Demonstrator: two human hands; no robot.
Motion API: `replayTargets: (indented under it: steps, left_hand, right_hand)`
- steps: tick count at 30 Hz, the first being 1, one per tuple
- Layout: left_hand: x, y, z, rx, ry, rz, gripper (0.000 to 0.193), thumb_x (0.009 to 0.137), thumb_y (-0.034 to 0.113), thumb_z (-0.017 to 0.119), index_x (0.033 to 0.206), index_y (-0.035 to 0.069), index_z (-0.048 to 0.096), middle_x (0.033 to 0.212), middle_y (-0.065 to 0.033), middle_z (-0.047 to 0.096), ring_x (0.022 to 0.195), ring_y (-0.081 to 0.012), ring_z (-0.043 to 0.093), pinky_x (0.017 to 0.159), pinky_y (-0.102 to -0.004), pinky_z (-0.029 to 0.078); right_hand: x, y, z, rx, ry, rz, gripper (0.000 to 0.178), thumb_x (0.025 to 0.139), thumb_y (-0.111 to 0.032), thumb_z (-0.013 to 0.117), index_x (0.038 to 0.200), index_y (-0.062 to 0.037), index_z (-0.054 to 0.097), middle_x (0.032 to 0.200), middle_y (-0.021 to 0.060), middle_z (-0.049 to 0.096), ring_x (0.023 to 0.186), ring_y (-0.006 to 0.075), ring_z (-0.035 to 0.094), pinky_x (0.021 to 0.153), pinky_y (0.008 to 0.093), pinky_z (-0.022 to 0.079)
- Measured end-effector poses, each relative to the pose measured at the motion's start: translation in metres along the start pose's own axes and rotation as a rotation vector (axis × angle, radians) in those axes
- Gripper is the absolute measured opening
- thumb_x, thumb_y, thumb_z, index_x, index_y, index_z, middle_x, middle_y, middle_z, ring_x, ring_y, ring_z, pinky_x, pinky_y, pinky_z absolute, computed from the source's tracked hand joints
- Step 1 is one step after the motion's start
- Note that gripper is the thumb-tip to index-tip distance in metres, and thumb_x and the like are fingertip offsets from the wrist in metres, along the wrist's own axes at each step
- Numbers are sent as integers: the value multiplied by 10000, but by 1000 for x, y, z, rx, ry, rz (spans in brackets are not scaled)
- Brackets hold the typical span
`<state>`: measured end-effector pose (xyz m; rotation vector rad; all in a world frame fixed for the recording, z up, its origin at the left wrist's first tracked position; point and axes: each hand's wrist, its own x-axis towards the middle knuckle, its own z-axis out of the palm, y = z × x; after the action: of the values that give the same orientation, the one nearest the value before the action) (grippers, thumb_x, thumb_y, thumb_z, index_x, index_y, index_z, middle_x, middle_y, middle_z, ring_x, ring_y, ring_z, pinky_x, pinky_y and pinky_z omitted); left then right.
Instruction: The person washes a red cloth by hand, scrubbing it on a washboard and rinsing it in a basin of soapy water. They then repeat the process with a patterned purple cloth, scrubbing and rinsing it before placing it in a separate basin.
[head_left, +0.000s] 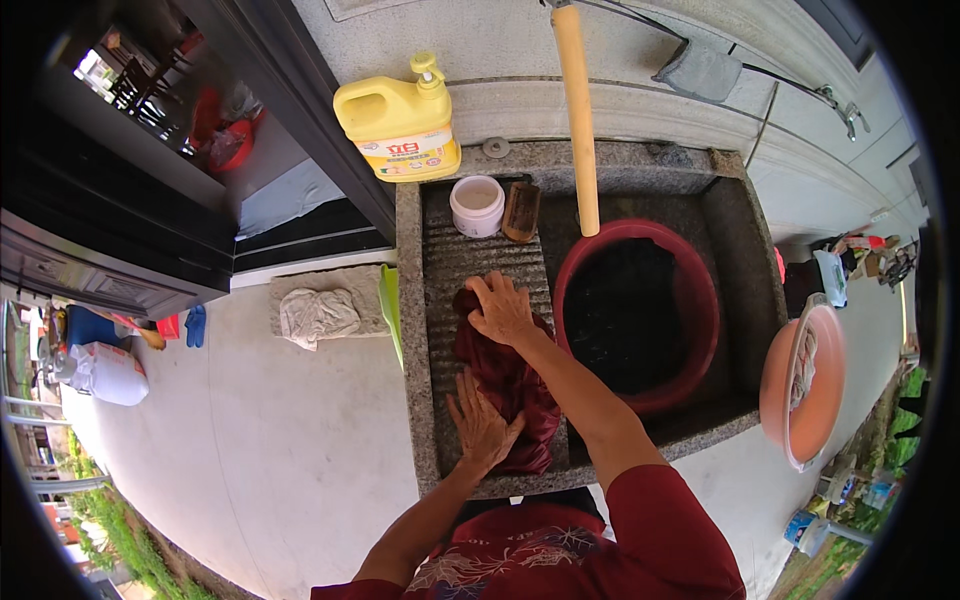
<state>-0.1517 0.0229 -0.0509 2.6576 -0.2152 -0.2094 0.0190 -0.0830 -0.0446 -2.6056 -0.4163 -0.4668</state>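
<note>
A dark red wet garment (515, 390) lies bunched along the ridged stone washboard (440, 300) on the left side of the stone sink. Over its far end, my right hand (500, 310) bends its fingers onto the cloth and grips it. Closer to me, my left hand (482, 428) rests flat on the garment's left edge with its fingers spread. Just beyond my right hand stand a brown scrubbing brush (521, 212) and an open white tub (477, 207) with pale contents.
A red basin (700, 270) of dark water fills much of the sink (740, 230). A pale yellow pipe (577, 120) hangs over it. On the back left ledge is a yellow pump jug (400, 130). A pink basin (825, 385) stands outside the right rim; a cloth (318, 315) lies left.
</note>
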Motion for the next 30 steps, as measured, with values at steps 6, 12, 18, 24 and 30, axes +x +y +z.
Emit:
replayTargets:
  steps: [6, 12, 18, 24, 30]
  left_hand:
    - [1, -12, -13, -83, 44, -113, 965, 781, 613, 540, 1374, -83, 230, 1489, -228, 108, 1400, -383, 15, 1084, -595, 60]
    - [0, -4, 3, -24, 39, 0, 1003, 773, 682, 519, 1425, -2, 184, 1474, -245, 117, 1382, -411, 57, 1063, -606, 81]
    - [65, 2, -58, -524, 372, -109, 775, 905, 532, 464, 1444, 53, 179, 1414, -237, 223, 1281, -387, 253, 1011, -520, 256]
    - [32, -6, -12, -389, 386, 86, 193, 951, 185, 463, 804, 60, 454, 745, -106, 403, 697, -259, 412, 626, -370, 312]
    - [150, -20, -26, 285, 428, 203, 177, 905, 216, 543, 825, 64, 499, 778, -90, 442, 762, -247, 425, 673, -372, 328]
  right_hand:
    - [-76, -69, -66, 505, -71, -182, 123, 711, -182, 618, 721, -90, 537, 524, 51, 452, 431, 231, 486, 460, 371, 435]
    - [12, -11, 15, 13, 22, 33, 274, 756, -255, 671, 627, -103, 482, 645, 55, 518, 642, 225, 543, 545, 378, 401]
    - [-22, -33, -10, 7, -66, 470, 236, 793, -295, 624, 722, -78, 565, 821, 91, 554, 855, 275, 547, 644, 451, 403]
    - [-88, -41, -48, 387, 11, 169, 351, 877, -203, 535, 553, -68, 522, 477, 77, 450, 430, 227, 489, 439, 348, 414]
    - [-13, -8, 2, -171, 143, 308, 249, 848, -256, 562, 684, -75, 609, 666, 84, 549, 653, 256, 549, 536, 393, 428]
